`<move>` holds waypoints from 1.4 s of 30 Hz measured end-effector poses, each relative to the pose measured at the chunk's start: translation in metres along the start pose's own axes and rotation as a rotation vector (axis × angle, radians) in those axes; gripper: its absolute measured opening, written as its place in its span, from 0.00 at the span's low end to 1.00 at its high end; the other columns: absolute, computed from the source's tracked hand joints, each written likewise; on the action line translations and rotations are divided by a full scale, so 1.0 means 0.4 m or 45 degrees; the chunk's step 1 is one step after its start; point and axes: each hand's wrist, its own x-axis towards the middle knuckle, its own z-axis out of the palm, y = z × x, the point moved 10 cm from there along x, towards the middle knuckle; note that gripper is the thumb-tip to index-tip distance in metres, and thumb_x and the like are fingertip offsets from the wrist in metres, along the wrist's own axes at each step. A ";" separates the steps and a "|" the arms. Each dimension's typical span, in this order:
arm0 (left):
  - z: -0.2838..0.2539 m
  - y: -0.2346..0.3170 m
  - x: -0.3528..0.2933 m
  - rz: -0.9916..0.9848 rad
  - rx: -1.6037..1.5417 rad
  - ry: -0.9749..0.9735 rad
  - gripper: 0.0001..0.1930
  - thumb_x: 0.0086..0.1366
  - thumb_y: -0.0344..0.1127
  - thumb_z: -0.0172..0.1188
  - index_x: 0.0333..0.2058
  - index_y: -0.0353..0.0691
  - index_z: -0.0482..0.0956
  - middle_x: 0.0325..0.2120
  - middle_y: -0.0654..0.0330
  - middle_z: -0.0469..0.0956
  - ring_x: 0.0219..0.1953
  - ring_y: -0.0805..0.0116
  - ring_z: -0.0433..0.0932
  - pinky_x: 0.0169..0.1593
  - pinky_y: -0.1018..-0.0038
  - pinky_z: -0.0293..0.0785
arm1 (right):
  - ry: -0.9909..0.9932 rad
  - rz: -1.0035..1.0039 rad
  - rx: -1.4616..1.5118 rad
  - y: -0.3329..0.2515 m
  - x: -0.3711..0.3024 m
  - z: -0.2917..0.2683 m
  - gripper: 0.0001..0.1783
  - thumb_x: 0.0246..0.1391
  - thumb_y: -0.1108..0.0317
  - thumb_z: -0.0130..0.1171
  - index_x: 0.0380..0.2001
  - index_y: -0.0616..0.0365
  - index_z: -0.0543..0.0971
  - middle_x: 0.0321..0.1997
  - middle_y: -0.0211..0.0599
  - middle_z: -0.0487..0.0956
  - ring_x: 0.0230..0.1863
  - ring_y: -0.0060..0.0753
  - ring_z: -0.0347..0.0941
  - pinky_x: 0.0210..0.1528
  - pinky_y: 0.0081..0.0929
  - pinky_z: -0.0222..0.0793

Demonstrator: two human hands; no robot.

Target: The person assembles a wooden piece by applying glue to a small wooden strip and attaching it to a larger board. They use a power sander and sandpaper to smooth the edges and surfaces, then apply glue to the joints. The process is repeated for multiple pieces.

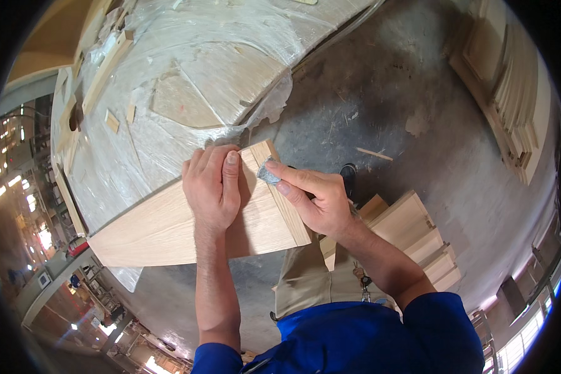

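A pale wooden board (149, 223) lies partly on the plastic-covered table, its right end sticking out past the edge. My left hand (212, 187) grips the board near that end, fingers curled over the far edge and thumb lying on the top face. In my right hand (321, 198) a small folded piece of grey sandpaper (267, 174) is pinched between thumb and fingers. The sandpaper touches the banded strip (288, 212) along the board's right end.
Clear plastic sheeting covers the table (187, 68), with loose wood offcuts (111, 121) on it. A stack of wooden panels (411, 227) stands on the floor by my legs. More curved panels (511, 93) are stacked at the far right. A thin wood scrap (374, 153) lies on the floor.
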 end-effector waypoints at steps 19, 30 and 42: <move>-0.012 0.000 0.005 0.036 -0.012 0.008 0.23 0.66 0.57 0.69 0.40 0.40 0.85 0.33 0.58 0.82 0.36 0.55 0.77 0.45 0.60 0.66 | -0.206 0.300 -0.164 0.040 0.163 0.029 0.17 0.75 0.62 0.61 0.56 0.61 0.88 0.44 0.45 0.91 0.41 0.21 0.84 0.42 0.27 0.78; -0.009 -0.005 0.005 -0.030 -0.009 -0.025 0.32 0.60 0.68 0.73 0.38 0.41 0.83 0.30 0.60 0.79 0.36 0.58 0.77 0.44 0.61 0.67 | -0.556 0.649 -0.741 -0.014 0.213 0.037 0.17 0.73 0.60 0.61 0.53 0.59 0.87 0.39 0.55 0.87 0.41 0.59 0.87 0.42 0.44 0.81; 0.005 0.000 -0.042 -0.142 -0.102 -0.046 0.33 0.57 0.70 0.74 0.37 0.41 0.85 0.29 0.61 0.79 0.35 0.56 0.78 0.46 0.61 0.68 | -0.438 0.951 -0.684 0.016 0.145 -0.057 0.13 0.74 0.63 0.61 0.43 0.64 0.81 0.27 0.45 0.84 0.29 0.45 0.84 0.33 0.38 0.76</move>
